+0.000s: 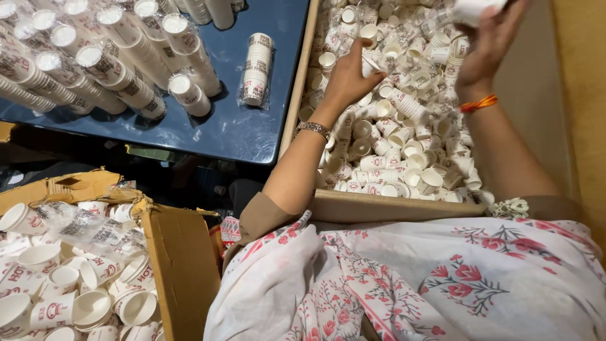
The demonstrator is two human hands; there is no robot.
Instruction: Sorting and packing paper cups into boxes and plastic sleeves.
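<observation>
I see my left hand (351,79) reaching down into the wooden tray (391,207), its fingers curled loosely among the loose paper cups (404,136) near the tray's left edge; the fingertips touch a cup there, but I cannot tell whether they have actually closed on it. A metal bracelet (314,129) sits on that wrist. My right hand (489,41) is raised over the tray's far right corner, fingers wrapped round a white paper cup (475,9) that is partly cut off by the top of the picture. An orange thread band (478,103) circles the right wrist. The cups fill the tray from side to side, lying every way, some nested in short stacks. To the left of the tray, on the dark blue table (233,129), lie long sleeves of stacked cups (113,69) in clear plastic, with one shorter wrapped stack (255,69) lying apart near the table's right edge. At the near left stands an open cardboard box (180,259) with more cups inside it. A white cloth with red flowers (442,278) covers my lap.
</observation>
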